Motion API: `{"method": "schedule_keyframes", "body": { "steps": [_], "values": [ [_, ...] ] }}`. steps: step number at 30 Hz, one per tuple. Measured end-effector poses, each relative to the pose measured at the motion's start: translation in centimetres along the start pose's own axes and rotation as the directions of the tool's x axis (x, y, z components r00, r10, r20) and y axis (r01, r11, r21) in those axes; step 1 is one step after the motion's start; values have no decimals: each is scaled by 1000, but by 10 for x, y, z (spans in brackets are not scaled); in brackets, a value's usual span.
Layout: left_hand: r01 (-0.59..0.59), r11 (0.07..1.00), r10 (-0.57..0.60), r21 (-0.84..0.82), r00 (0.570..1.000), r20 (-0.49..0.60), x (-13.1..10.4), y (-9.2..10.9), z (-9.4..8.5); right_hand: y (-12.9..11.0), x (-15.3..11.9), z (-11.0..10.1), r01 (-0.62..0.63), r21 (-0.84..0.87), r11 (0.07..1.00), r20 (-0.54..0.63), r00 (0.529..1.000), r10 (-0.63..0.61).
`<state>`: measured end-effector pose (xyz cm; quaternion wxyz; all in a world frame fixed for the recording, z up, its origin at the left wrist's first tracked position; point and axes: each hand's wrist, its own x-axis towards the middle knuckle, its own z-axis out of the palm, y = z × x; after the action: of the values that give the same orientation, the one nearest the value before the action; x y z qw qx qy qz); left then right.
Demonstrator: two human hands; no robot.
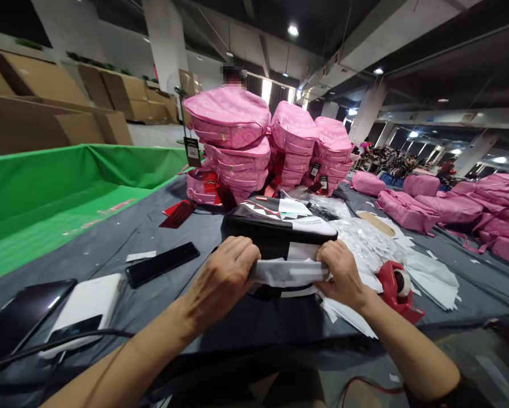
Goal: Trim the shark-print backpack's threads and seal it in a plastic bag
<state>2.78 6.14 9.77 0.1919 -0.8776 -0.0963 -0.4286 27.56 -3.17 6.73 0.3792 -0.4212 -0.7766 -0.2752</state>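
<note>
In front of me a black and white bag [275,221] lies on the dark table cover, with red trim and a zigzag print on its upper side. Across its near side runs a pale grey, translucent-looking strip [288,273]; I cannot tell whether it is a wrapping or part of the bag. My left hand [227,269] is closed around the strip's left end, against the bag's edge. At the right end my right hand [342,271] grips it with curled fingers. Both thumbs are largely hidden.
Pink backpacks [233,141] stand stacked behind the bag, and more pink bags [407,209] lie right. A red tape dispenser [394,289] sits by clear plastic packets [365,246]. A phone [163,264] and a white power bank [88,309] lie left, near a green-lined bin [84,164].
</note>
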Motion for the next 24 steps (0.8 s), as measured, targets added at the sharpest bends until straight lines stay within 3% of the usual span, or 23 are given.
{"method": "schedule_keyframes", "body": {
  "steps": [3, 5, 8, 10, 12, 14, 17, 19, 24],
  "values": [
    [6, 998, 6, 66, 983, -185, 2, 1, 11, -10, -10, 5, 10, 3, 1000, 11, 1000, -10],
    [-27, 998, 39, 55, 973, -227, 3, 5, 13, -13, -15, 10, -17, 1, 1000, -73, 997, 17],
    [-61, 998, 59, -33, 996, -71, -1, 16, 8, -12, -20, 17, -190, 19, 982, -282, 941, 188],
    [-31, 999, 32, -36, 999, 28, -8, 25, 6, -15, -22, 23, -218, 28, 976, -359, 909, 213],
    [4, 1000, -4, 25, 1000, 6, -18, 32, 8, -21, -24, 29, -141, 18, 990, -334, 932, 139],
    [67, 995, -60, 79, 994, -91, -29, 35, 14, -29, -28, 34, -64, -8, 998, -247, 967, 60],
    [203, 974, -170, 98, 948, -268, -41, 37, 27, -37, -39, 40, 1, -59, 998, -130, 991, -9],
    [221, 969, -174, 106, 926, -336, -47, 40, 33, -35, -47, 44, 43, -77, 996, -116, 992, -52],
    [77, 996, -70, 53, 990, -120, -82, 45, 37, -22, -69, 57, -29, -35, 999, -240, 971, 20]
  ]
}}
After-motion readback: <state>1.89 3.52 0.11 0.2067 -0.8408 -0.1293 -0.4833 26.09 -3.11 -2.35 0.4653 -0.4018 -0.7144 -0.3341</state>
